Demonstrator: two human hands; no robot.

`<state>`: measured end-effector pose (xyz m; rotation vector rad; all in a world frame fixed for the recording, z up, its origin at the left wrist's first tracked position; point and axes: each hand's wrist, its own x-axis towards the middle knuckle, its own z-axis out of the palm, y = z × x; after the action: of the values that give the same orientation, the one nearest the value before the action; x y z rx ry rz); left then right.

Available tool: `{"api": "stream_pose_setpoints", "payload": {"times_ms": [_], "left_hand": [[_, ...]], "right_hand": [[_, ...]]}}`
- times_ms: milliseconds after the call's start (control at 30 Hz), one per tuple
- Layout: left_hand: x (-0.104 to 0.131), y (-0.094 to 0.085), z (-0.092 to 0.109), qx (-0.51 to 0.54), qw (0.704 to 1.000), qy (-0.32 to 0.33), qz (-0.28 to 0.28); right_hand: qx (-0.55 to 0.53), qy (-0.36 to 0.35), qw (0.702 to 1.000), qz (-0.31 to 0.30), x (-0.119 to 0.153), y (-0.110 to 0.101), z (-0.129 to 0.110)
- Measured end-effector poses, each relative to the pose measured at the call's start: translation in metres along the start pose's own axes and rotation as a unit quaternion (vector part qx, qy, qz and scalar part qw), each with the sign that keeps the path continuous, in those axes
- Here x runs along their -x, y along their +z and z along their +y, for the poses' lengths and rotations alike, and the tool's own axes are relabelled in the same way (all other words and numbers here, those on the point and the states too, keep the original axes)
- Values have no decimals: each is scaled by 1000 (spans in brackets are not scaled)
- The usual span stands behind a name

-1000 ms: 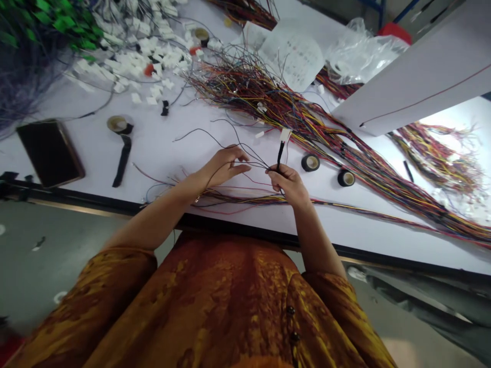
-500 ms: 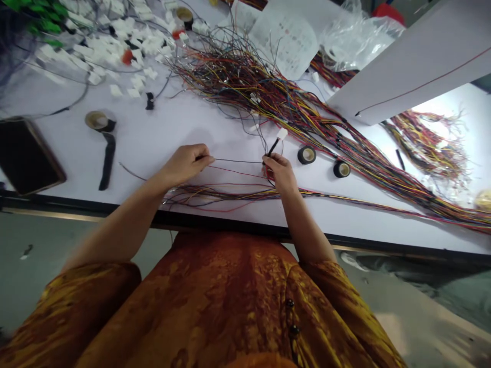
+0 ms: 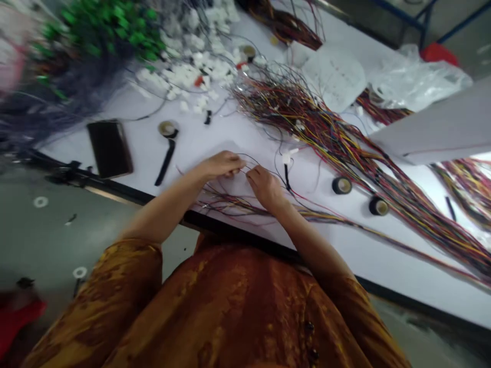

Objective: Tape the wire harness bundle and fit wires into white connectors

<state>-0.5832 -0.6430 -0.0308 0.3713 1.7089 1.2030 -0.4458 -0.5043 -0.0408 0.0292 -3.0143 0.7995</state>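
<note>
Thin dark wires run between my two hands over the white table. My left hand (image 3: pixel 225 164) is closed, with its fingertips pinching a wire. Close to its right, my right hand (image 3: pixel 264 185) pinches a thin wire too, its fingers pressed together. A white connector (image 3: pixel 287 156) with a black-taped lead (image 3: pixel 287 176) lies on the table, up and right of my right hand. Below the hands, a long bundle of coloured wires (image 3: pixel 337 219) stretches along the table edge, passing under my right forearm.
A large heap of coloured wires (image 3: pixel 326 130) crosses the table. Two black tape rolls (image 3: pixel 341 185) (image 3: pixel 379 205) are at the right. Another tape roll (image 3: pixel 168 129) and a phone (image 3: pixel 110 148) lie left. White connectors (image 3: pixel 184 74) and green ones (image 3: pixel 111 25) are piled behind.
The view has swung left. My right hand has let go of the connector's lead and moved close to my left hand, onto the wire. The connector now lies on the table.
</note>
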Motion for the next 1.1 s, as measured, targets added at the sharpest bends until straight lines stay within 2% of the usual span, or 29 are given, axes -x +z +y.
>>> {"api": "stream_pose_setpoints", "payload": {"times_ms": [100, 233, 267, 333, 400, 433, 467, 533, 633, 767, 900, 933, 1000, 1100], "left_hand": [[5, -14, 2, 35, 999, -13, -24], [17, -45, 3, 33, 999, -9, 10], [18, -56, 2, 16, 999, 8, 43], [15, -85, 1, -57, 982, 63, 170], [5, -118, -2, -166, 925, 110, 324], [-3, -135, -2, -219, 891, 119, 380], [-11, -151, -2, -268, 863, 116, 411], [-28, -179, -1, -350, 834, 96, 416], [-47, -207, 5, -424, 818, 72, 382], [-54, -230, 18, -455, 793, 3, 404], [-50, -241, 37, -471, 763, -81, 435], [-50, -242, 43, -471, 758, -73, 446], [-56, -237, 55, -473, 767, -1, 434], [-80, -222, 70, -477, 807, 119, 328]], "right_hand": [[-80, -1, 997, 18, -22, 13, -1], [-247, 54, 967, 38, -39, 14, 7], [-275, 70, 958, 38, -41, 13, 9], [-315, 86, 945, 35, -43, 11, 12], [-355, 96, 930, 33, -43, 11, 12], [-376, 100, 920, 33, -43, 11, 12], [-395, 106, 912, 35, -42, 11, 12], [-420, 120, 899, 41, -39, 12, 13], [-427, 142, 892, 41, -36, 12, 15], [-423, 124, 897, 26, -37, 10, 18], [-409, 116, 905, 18, -41, 8, 18], [-408, 114, 906, 16, -41, 8, 18], [-407, 111, 906, 14, -42, 7, 17], [-402, 108, 909, 20, -41, 8, 17]]}}
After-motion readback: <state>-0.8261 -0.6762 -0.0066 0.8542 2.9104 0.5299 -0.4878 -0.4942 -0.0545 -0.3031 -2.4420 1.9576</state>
